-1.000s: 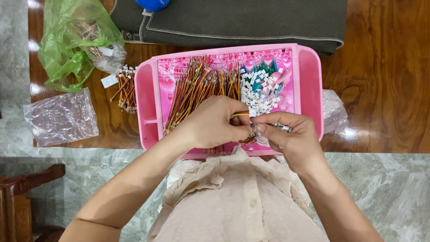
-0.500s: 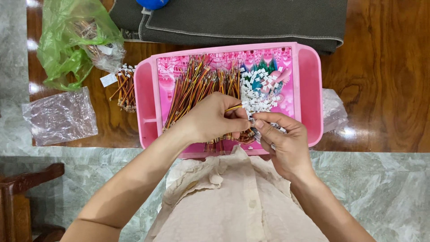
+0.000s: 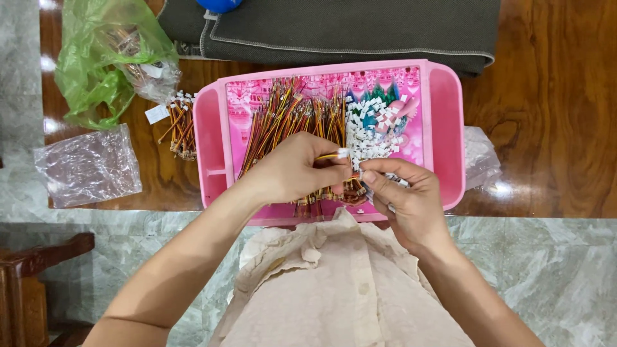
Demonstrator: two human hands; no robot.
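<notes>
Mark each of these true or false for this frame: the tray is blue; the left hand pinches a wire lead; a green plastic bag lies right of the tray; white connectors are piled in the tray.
1. The tray is blue. False: it is pink.
2. The left hand pinches a wire lead. True.
3. A green plastic bag lies right of the tray. False: it lies to its left.
4. White connectors are piled in the tray. True.
</notes>
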